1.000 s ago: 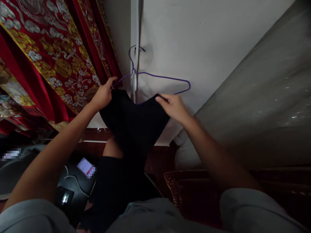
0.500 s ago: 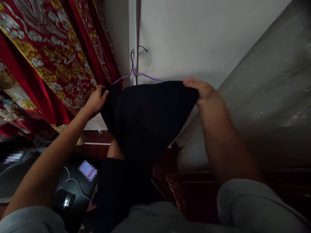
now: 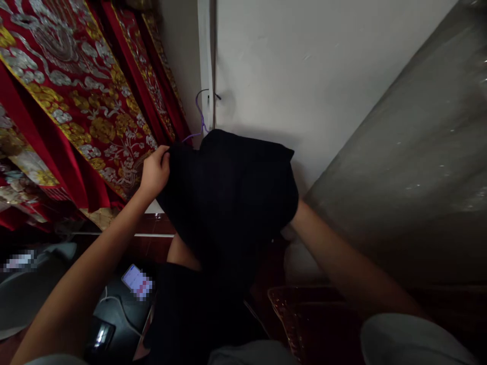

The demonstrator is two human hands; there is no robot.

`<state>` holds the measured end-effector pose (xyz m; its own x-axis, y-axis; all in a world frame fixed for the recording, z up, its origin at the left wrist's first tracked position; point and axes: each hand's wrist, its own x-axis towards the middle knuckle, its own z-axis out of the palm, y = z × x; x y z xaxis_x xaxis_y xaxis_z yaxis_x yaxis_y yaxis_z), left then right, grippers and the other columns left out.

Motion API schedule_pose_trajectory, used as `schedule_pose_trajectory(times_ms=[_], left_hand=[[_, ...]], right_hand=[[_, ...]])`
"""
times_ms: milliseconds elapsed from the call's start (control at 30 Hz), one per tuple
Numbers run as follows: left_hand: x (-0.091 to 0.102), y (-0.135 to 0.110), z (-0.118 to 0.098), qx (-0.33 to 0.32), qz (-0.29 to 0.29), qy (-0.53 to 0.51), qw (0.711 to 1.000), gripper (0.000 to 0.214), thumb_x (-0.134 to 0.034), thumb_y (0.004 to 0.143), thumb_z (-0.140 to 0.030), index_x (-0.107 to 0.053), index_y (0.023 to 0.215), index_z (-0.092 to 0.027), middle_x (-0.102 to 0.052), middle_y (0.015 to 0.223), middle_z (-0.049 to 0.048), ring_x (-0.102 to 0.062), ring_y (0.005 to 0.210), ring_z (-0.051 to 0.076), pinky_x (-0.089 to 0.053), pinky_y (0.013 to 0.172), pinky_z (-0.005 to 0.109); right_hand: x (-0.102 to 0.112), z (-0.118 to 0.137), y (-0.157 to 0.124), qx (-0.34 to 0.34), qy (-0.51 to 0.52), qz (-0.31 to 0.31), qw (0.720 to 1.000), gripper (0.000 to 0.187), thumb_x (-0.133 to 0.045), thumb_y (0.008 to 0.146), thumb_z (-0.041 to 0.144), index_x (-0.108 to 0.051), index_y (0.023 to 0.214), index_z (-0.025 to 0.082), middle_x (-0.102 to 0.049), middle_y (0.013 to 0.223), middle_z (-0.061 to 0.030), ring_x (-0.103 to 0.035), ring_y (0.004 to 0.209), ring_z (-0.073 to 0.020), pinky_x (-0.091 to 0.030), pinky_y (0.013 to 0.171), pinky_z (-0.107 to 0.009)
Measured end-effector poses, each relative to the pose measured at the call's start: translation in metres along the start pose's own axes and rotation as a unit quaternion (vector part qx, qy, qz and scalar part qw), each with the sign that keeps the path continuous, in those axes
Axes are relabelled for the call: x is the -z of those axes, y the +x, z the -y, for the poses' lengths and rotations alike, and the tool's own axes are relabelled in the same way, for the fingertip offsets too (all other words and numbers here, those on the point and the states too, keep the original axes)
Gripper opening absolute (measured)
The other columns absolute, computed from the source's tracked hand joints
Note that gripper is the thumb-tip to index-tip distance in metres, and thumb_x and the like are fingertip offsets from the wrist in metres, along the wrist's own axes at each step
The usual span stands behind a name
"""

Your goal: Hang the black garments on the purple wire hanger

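Observation:
A black garment (image 3: 228, 192) hangs in front of me on a thin purple hanger (image 3: 200, 114), whose hook is at the edge of a white panel. My left hand (image 3: 155, 172) is closed on the garment's upper left corner, thumb on top. My right wrist (image 3: 299, 215) goes behind or inside the right side of the cloth; the fabric hides the hand and its fingers. The upper right corner of the garment sticks out above that wrist. Only the hanger's hook and left arm show. What kind of garment it is I cannot make out.
Red embroidered cloth (image 3: 102, 101) hangs at the left. A white panel (image 3: 304, 76) stands behind the garment, with plastic-covered material (image 3: 399, 177) at the right. A lit phone (image 3: 137, 281) and a cable lie on a black seat (image 3: 124, 304) below. Dark carved wood (image 3: 281, 304) is at lower right.
My right hand has let go of the garment's upper right corner and moved down and in behind or inside the cloth. The corner has sagged, covering the hanger's right arm. My left hand keeps its hold.

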<state>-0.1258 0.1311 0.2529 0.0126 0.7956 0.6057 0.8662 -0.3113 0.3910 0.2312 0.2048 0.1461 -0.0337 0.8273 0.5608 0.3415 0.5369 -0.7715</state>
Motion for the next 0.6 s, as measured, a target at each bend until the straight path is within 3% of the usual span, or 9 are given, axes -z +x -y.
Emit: schedule_pose_trajectory(times_ms=[67,100,233,300,367,467,533,600], left_hand=[[0.009,0.0,0.003,-0.002,-0.006,0.01,1.0,0.027,-0.042,0.102,-0.025,-0.065,0.115,-0.019,-0.073,0.116,0.0115,-0.067,0.11,0.027,-0.048,0.102,0.039],[0.011,0.0,0.002,-0.004,-0.008,0.012,1.0,0.027,-0.042,0.101,-0.024,-0.065,0.115,-0.018,-0.073,0.118,0.0119,-0.067,0.112,0.028,-0.048,0.103,0.04],[0.01,0.006,-0.008,0.011,-0.001,0.005,1.0,0.027,-0.046,0.104,-0.036,-0.063,0.116,-0.019,-0.071,0.12,0.0132,-0.064,0.119,0.032,-0.046,0.105,0.043],[0.006,0.013,-0.014,0.017,0.002,0.0,1.0,0.034,-0.046,0.106,-0.046,-0.062,0.118,-0.019,-0.072,0.115,0.0127,-0.064,0.119,0.032,-0.047,0.103,0.042],[0.003,0.022,-0.018,0.011,0.0,-0.002,1.0,0.036,-0.045,0.107,-0.047,-0.062,0.121,-0.019,-0.072,0.114,0.0113,-0.064,0.119,0.031,-0.047,0.102,0.04],[0.004,0.032,-0.019,-0.009,0.006,-0.002,1.0,0.029,-0.047,0.107,-0.038,-0.063,0.119,-0.018,-0.071,0.117,0.0114,-0.065,0.119,0.029,-0.045,0.105,0.038],[0.007,0.034,-0.016,-0.005,0.012,0.018,1.0,0.025,-0.047,0.105,-0.032,-0.066,0.111,-0.018,-0.072,0.114,0.0125,-0.066,0.115,0.029,-0.046,0.104,0.039],[0.011,0.031,-0.009,0.017,0.02,0.059,0.998,0.026,-0.046,0.102,-0.027,-0.069,0.105,-0.017,-0.074,0.108,0.0132,-0.068,0.108,0.03,-0.048,0.101,0.041]], right_hand=[[0.006,0.005,0.006,-0.027,0.045,-0.01,0.999,0.073,-0.004,0.098,0.066,-0.063,0.088,0.024,-0.07,0.092,-0.0135,-0.069,0.094,-0.0284,-0.055,0.081,-0.043],[0.009,0.01,0.009,-0.045,0.076,-0.013,0.996,0.069,-0.008,0.096,0.067,-0.062,0.085,0.025,-0.069,0.087,-0.0131,-0.069,0.091,-0.0288,-0.054,0.079,-0.043],[0.015,0.045,0.025,-0.102,0.213,-0.072,0.969,0.04,-0.059,0.079,0.066,-0.059,0.082,0.026,-0.066,0.081,-0.0077,-0.066,0.087,-0.027,-0.052,0.078,-0.041],[0.012,0.066,0.038,-0.096,0.232,-0.107,0.962,0.036,-0.064,0.077,0.062,-0.059,0.085,0.027,-0.065,0.083,-0.0062,-0.065,0.087,-0.0262,-0.051,0.075,-0.04],[0.01,0.085,0.052,-0.087,0.23,-0.114,0.962,0.034,-0.057,0.084,0.062,-0.057,0.082,0.028,-0.063,0.08,-0.0063,-0.064,0.085,-0.0255,-0.049,0.071,-0.039],[0.013,0.113,0.057,-0.032,0.198,-0.072,0.977,0.039,-0.055,0.088,0.061,-0.047,0.069,0.028,-0.052,0.07,-0.0037,-0.055,0.072,-0.0211,-0.043,0.064,-0.035],[0.022,0.129,0.041,0.027,0.112,-0.003,0.993,0.05,-0.059,0.088,0.065,-0.04,0.062,0.026,-0.043,0.064,-0.0009,-0.045,0.063,-0.0166,-0.036,0.059,-0.032],[0.036,0.144,0.011,0.039,0.005,0.077,0.996,0.055,-0.067,0.083,0.067,-0.042,0.059,0.025,-0.042,0.06,0.0005,-0.039,0.059,-0.0139,-0.032,0.056,-0.03]])
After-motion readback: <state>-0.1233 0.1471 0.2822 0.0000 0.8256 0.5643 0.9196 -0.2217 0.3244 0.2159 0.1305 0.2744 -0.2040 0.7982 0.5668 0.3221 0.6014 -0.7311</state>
